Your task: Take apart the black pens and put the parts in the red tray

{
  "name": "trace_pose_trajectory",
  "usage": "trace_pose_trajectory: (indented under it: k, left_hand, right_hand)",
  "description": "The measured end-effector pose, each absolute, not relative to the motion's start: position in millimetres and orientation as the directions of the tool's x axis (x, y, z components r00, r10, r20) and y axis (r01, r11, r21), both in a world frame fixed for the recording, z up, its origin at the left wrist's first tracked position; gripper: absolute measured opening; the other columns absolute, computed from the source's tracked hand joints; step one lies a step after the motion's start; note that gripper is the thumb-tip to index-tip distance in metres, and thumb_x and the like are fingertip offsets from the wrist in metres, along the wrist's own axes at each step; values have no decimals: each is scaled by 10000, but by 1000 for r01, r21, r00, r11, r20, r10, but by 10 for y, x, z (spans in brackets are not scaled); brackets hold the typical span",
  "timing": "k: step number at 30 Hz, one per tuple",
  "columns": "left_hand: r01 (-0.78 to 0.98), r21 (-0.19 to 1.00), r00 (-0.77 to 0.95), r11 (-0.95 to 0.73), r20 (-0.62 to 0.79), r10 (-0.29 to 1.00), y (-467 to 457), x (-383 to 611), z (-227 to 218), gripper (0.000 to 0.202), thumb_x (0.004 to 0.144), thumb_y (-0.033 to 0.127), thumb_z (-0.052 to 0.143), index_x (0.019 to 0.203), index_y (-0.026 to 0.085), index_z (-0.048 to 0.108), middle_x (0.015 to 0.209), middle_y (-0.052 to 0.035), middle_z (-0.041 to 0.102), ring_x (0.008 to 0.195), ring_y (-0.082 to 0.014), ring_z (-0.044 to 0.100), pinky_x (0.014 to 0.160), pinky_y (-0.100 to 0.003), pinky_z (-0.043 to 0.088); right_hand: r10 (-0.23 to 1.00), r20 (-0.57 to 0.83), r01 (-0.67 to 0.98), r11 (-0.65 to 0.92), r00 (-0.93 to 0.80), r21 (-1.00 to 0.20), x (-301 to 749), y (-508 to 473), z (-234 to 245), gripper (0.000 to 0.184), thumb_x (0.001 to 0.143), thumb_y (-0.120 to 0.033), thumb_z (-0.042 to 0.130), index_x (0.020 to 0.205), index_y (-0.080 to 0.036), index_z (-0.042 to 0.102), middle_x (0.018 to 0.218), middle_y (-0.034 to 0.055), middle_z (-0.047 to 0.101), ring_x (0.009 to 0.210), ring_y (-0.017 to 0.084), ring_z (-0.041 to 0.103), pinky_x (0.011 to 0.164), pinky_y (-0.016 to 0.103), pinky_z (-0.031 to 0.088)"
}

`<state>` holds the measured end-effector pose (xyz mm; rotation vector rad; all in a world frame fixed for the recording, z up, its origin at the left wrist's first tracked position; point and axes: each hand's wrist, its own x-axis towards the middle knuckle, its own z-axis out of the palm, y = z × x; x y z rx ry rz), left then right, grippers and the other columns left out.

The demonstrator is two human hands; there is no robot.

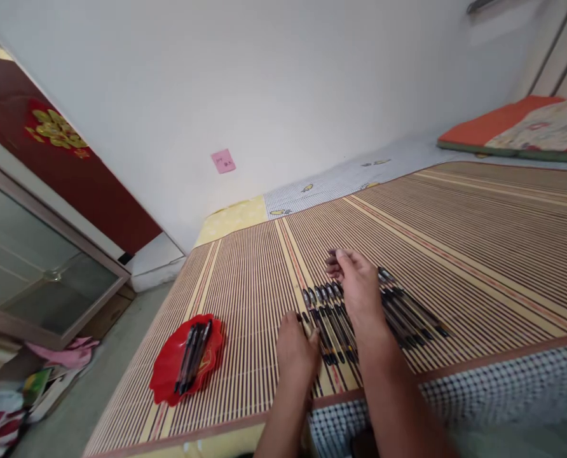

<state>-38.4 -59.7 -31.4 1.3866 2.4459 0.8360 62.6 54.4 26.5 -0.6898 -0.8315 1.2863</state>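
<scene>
Both hands extend forward over a striped mat (250, 292) on a bed. The left hand (295, 353) is low, back uppermost, with fingers bent and thumb forward at the near pen (306, 324) at the left end of a row; whether that pen is gripped or merely touched cannot be told. The right hand (360, 283) is held farther forward, above the row, with wrist bent, thumb uppermost and fingers loosely curved towards the left; it appears released, no object being visible in it.

The row of pens (334, 324) lies between the hands, side by side and slanted, partly hidden by the right forearm (383, 375). A second group of pens (410, 318) lies just to the right of that forearm. Well to the left of the left hand, a red scalloped plate (162, 366) holds several more pens (194, 356), laid nearly parallel.
</scene>
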Motion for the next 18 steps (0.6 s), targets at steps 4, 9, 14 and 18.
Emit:
trace_pose_trajectory:
  k: [4, 9, 14, 18]
  left_hand:
    - [709, 546, -554, 446, 41, 831, -576, -473, -326, 238, 787, 180, 626, 1005, 189, 531, 1021, -137, 648, 929, -274, 626, 783, -339, 403]
    - [716, 501, -593, 487, 68, 802, -574, -589, -350, 370, 744, 59, 586, 1092, 168, 527, 989, -136, 650, 896, -266, 632, 756, -325, 396]
    - [630, 631, -660, 452, 127, 741, -483, -583, -351, 197, 802, 100, 551, 983, 173, 521, 890, -88, 605, 829, -234, 604, 722, -311, 394]
    - [584, 710, -633, 392, 96, 768, -382, -519, -307, 189, 802, 215, 641, 923, 208, 497, 844, -52, 602, 800, -225, 611, 699, -289, 395]
  right_hand:
    - [993, 100, -565, 116, 59, -817, 619, 577, 248, 257, 756, -430, 705, 799, -181, 656, 662, -6, 641, 542, 109, 575, 524, 242, 444]
    - [996, 81, -568, 89, 39, -818, 596, 588, 221, 254, 757, -433, 702, 784, -186, 647, 662, 2, 650, 549, 119, 581, 520, 250, 451]
    - [996, 86, -562, 91, 34, -822, 591, 595, 208, 260, 766, -448, 694, 785, -192, 650, 665, 3, 655, 550, 128, 584, 531, 266, 454]
    - [996, 86, -578, 87, 30, -811, 582, 596, 208, 240, 769, -429, 688, 792, -192, 661, 662, 1, 652, 550, 122, 579, 524, 256, 444]
